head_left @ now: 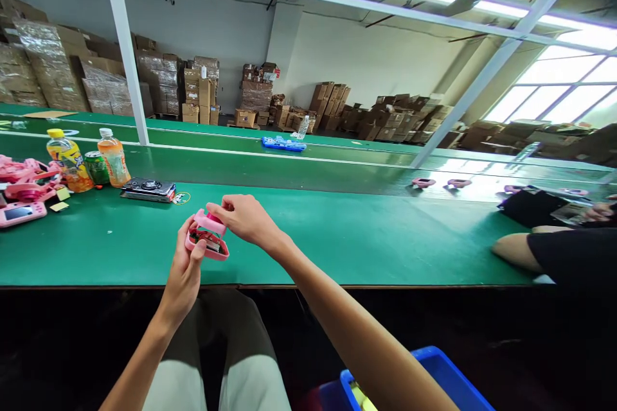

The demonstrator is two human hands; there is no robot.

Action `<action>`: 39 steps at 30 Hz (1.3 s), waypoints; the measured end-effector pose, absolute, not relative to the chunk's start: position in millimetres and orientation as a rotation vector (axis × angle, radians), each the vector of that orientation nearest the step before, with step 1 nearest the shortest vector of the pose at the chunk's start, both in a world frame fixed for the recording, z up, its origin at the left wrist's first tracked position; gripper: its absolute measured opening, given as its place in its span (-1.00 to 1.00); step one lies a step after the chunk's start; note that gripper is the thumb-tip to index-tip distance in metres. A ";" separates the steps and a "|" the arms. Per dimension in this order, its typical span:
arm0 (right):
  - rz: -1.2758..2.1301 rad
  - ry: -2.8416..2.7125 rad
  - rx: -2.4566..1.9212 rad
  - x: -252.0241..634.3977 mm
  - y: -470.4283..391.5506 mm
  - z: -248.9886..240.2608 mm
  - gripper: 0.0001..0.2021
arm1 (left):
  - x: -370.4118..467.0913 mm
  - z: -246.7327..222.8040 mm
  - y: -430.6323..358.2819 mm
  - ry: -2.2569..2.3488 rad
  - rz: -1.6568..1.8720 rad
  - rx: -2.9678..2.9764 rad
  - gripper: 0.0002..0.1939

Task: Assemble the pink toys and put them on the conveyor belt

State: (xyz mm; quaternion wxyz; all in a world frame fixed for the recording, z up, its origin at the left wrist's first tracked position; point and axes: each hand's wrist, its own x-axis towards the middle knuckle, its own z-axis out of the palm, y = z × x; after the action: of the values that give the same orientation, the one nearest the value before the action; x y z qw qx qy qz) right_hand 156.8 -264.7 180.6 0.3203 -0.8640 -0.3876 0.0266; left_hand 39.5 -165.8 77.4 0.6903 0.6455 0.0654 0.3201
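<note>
My left hand (186,266) is closed around the lower half of a pink plastic casing (220,255), just above the table's near edge. Inside that half, red wires and small electronic parts (212,243) show. The fingers of my right hand (250,221) pinch the upper pink half (207,222), which is lifted and tilted away from the lower one, leaving a gap between them. Beyond my hands, a compact camera (149,189) lies on top of a flat stack on the green table (337,237), with a yellow ring-shaped band (182,198) beside it.
Several pink toy cameras (24,212) are heaped at left, near two drink bottles (114,157) and a green can (97,168). Pink parts (424,183) and a blue object (283,144) lie farther back. Another person's arm (518,252) rests at right. A blue bin (448,372) stands below.
</note>
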 end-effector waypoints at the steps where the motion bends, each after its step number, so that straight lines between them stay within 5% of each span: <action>1: 0.068 -1.042 -2.248 153.1 -263.9 181.1 -0.59 | 39.8 78.8 -166.7 0.139 0.699 1.427 -0.37; 5: 0.165 -1.174 -2.115 144.7 -262.7 186.4 -0.67 | 37.6 80.8 -170.5 0.111 0.621 1.388 -0.37; 11: -0.150 -0.944 -2.404 138.2 -252.5 192.2 -0.62 | 36.9 83.0 -172.4 0.176 0.831 1.659 -0.25; 23: -0.163 -0.962 -2.428 131.5 -236.4 199.4 -0.45 | 51.1 86.8 -164.7 0.142 0.875 1.435 -0.49; 27: -0.405 -0.922 -2.113 124.4 -267.0 173.7 -0.51 | 56.2 85.5 -159.0 0.113 0.809 1.105 -0.62; 33: -0.234 -1.011 -1.911 103.2 -274.7 119.5 -0.69 | 62.5 88.7 -173.3 0.167 0.819 0.939 -0.66; 39: -0.425 -0.838 -1.683 90.0 -264.8 85.5 -0.69 | 68.5 87.6 -181.5 0.180 0.865 0.742 -0.73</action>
State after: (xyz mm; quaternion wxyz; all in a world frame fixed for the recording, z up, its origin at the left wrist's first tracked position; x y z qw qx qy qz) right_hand 90.0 -264.8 85.5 0.5702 -0.7173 -0.3572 -0.1812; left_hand 68.5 -181.5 87.6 0.8382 0.3507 0.0852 0.4088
